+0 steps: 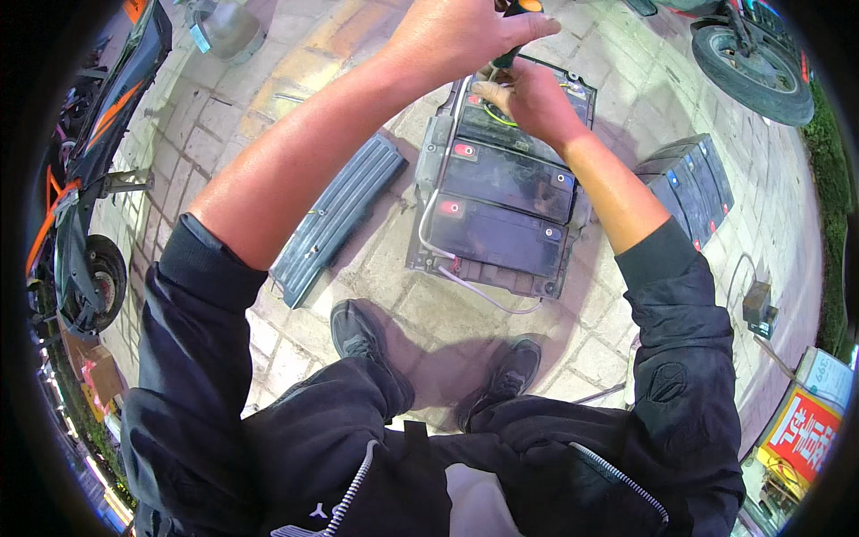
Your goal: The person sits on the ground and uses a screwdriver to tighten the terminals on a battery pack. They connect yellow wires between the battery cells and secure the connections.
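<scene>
An open black battery case (419,234) lies on the paving in front of my feet. Inside it sit several dark batteries (510,183) with red-marked terminals on one end. My left hand (452,36), at the top edge, is wrapped round a screwdriver (528,7) with an orange and dark handle, its shaft pointing down at the far battery. Just below it my right hand (541,100) is closed, fingers pinched by the screwdriver's lower end; what they grip is hidden. A yellow-green wire (497,115) curves under those fingers. A pale cable (431,215) runs along the case's left side.
A ridged dark cover (344,210) lies left of the case, and more batteries (687,188) stand right of it. A motorbike frame (67,206) is at far left, a wheel (752,72) at upper right. A clear jug (228,34), small box (759,300) and red sign (799,431) also stand about.
</scene>
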Motion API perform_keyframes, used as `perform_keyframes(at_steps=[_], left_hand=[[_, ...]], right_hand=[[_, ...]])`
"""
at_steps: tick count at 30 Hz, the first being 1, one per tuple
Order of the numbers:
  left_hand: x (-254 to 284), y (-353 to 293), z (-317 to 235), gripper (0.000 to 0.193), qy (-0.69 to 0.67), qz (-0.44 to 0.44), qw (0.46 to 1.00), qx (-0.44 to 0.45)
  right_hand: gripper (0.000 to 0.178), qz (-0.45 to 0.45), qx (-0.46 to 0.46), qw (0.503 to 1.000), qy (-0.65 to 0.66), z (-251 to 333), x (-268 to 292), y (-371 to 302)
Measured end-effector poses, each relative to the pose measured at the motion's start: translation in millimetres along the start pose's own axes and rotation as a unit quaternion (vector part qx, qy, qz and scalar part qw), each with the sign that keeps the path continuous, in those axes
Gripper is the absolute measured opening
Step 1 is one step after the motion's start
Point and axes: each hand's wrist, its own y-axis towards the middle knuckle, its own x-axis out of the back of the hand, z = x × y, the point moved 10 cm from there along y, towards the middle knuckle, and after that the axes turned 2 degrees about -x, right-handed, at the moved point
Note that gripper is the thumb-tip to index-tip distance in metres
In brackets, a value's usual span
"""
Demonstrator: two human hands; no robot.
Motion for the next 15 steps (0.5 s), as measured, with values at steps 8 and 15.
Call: perform_keyframes(at_steps=[8,15], left_hand=[[-7.2,-1.9,6.3,0.027,-0.028,0.013,0.999,0.031],[-23.5,-11.4,31.9,0.021,-0.189,-0.072,0.971,0.130]], right_hand=[[0.024,-0.025,-0.077,0.997,0.011,-0.3,3.6,-5.4],[0.022,-0.048,0.074,0.970,-0.227,23.6,0.0,-31.2]])
